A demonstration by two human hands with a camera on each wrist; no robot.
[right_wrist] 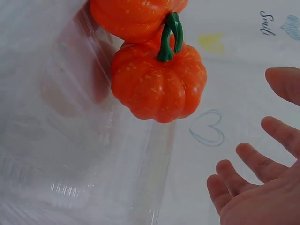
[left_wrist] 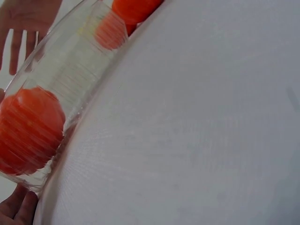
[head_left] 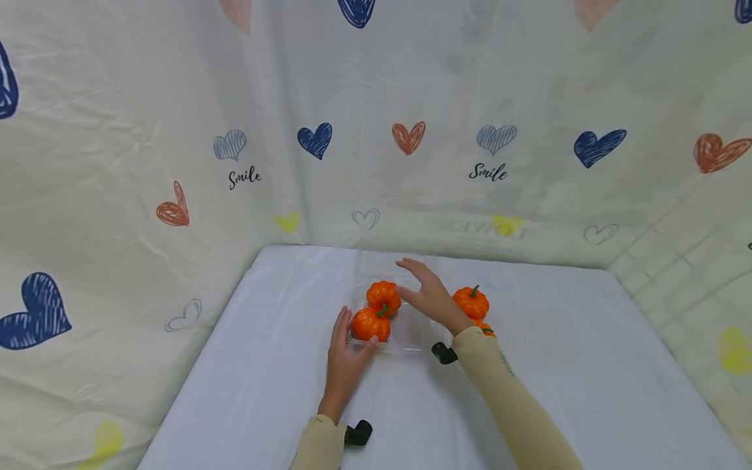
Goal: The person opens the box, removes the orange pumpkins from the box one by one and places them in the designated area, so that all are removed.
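Note:
A clear plastic container (head_left: 405, 336) lies on the table with two orange toy pumpkins in its left part: a front pumpkin (head_left: 370, 326) and a rear pumpkin (head_left: 383, 297). My left hand (head_left: 346, 365) holds the container's front left corner, fingers along the left side and thumb at the front edge. In the left wrist view, fingertips (left_wrist: 21, 206) meet the container's clear wall. Over the container's back right part, my right hand (head_left: 431, 297) is spread and holds nothing, its thumb close to the rear pumpkin. The right wrist view shows its fingers (right_wrist: 258, 161) apart from the green-stemmed pumpkin (right_wrist: 159, 84).
Right of the container are two more pumpkins, a rear one (head_left: 472, 303) and another (head_left: 484, 328) partly hidden by the right forearm. A white cloth covers the table (head_left: 558, 352). A curtain (head_left: 435, 196) printed with hearts hangs behind it.

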